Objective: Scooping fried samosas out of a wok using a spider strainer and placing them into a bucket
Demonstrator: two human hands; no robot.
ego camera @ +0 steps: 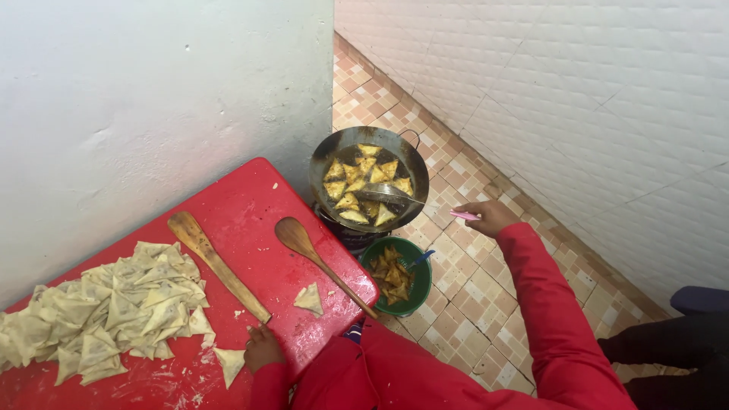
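Bench [250, 201] with a red top takes the lower left of the view, dusted with flour. On it lies a big heap of raw folded triangles [106, 307], and two wooden spatulas [216, 266] lie beside each other, both long axes running from upper left to lower right. Past the far corner of the bench a dark frying pan [368, 186] sits on a burner on the tiled floor [456, 304], full of golden triangles in oil. Just nearer to the person stands a green bowl [396, 275] with fried pieces.

The right hand [490, 216] is stretched out to the right of the pan, closed around a pink handle [463, 216]; a metal skimmer [387, 194] goes from there to the left into the oil, so its long axis points from hand to pan. This hand is clearly the nearer one to the pan.

The left hand [262, 348] rests on the near edge of the bench, fingers curled, holding nothing that I can see, just beside one loose raw triangle [230, 363].
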